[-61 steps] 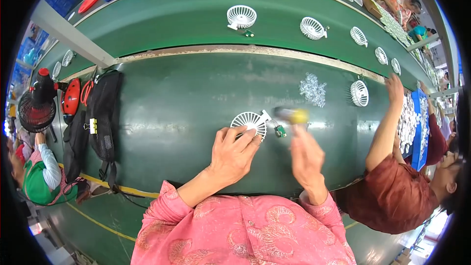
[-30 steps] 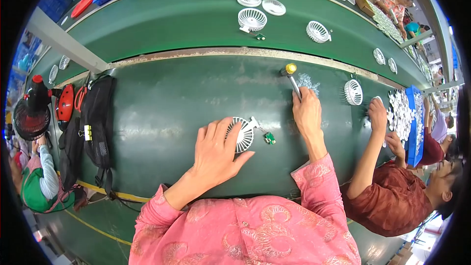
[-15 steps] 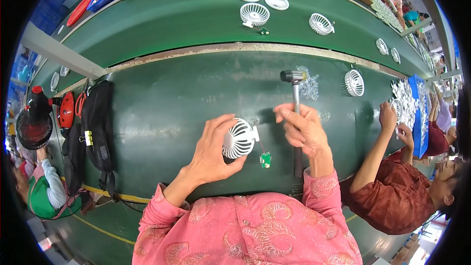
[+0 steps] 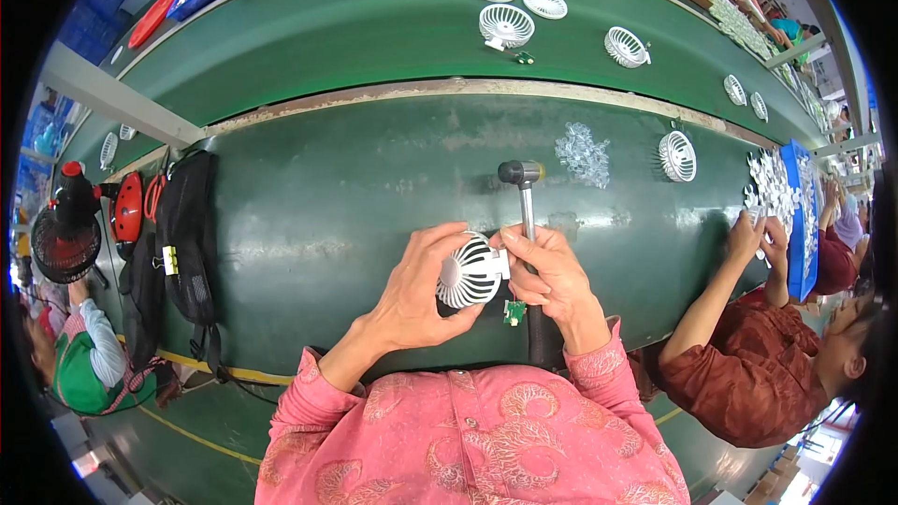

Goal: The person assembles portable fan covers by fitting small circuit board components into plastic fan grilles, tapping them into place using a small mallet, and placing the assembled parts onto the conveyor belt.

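My left hand is wrapped round a white slotted fan housing above the green worktop. A small white bracket sticks out of the housing's right side. Below the bracket a green circuit board hangs by a thin wire. My right hand is closed, its thumb and forefinger at the bracket; whether a small part sits between those fingertips is hidden. A hammer runs through the same hand, its head pointing away from me and its dark handle coming out below the fingers.
Clear small plastic pieces lie in a pile beyond the hammer. Another fan housing rests farther right. A conveyor belt carries round white grilles. At left are a black bag and a desk fan. A co-worker sits close at right.
My right hand has moved left to the housing's bracket, bringing the hammer along. The housing has shifted slightly right. Parts on the belt have travelled right, and a hand at the far side has left view.
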The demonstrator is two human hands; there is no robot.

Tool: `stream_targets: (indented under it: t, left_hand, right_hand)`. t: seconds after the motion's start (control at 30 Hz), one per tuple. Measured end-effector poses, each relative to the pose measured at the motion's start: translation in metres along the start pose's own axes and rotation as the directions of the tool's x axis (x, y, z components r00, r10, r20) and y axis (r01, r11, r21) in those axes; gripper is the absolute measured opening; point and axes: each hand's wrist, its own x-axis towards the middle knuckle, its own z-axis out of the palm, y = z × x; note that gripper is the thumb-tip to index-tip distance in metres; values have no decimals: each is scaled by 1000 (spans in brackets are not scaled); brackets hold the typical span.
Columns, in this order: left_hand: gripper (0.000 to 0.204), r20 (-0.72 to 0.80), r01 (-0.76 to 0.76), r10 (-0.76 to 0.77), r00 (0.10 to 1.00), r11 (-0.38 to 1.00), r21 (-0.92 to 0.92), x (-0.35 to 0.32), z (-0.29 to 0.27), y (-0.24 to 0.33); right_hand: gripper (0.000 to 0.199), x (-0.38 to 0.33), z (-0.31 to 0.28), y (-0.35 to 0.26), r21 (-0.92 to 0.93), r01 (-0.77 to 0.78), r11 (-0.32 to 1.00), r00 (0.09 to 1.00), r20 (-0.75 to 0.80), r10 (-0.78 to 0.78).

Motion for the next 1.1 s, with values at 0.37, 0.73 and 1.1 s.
stream_targets:
  t: [0.37, 0.73, 1.1]
  left_hand:
    - [76, -11, 13, -14, 1000, 999, -40, -1, 1, -5]
    - [77, 9, 85, -85, 996, 986, -145, -1, 5, -11]
    - [75, -5, 67, -68, 998, 990, -124, 2, 3, -6]
  right_hand:
    - [22, -1, 8, 3, -77, 49, 996, 997, -56, -54]
    - [21, -4, 5, 12, 16, 153, 988, 988, -29, -152]
    - [16, -13, 16, -1, -291, 152, 945, 975, -110, -190]
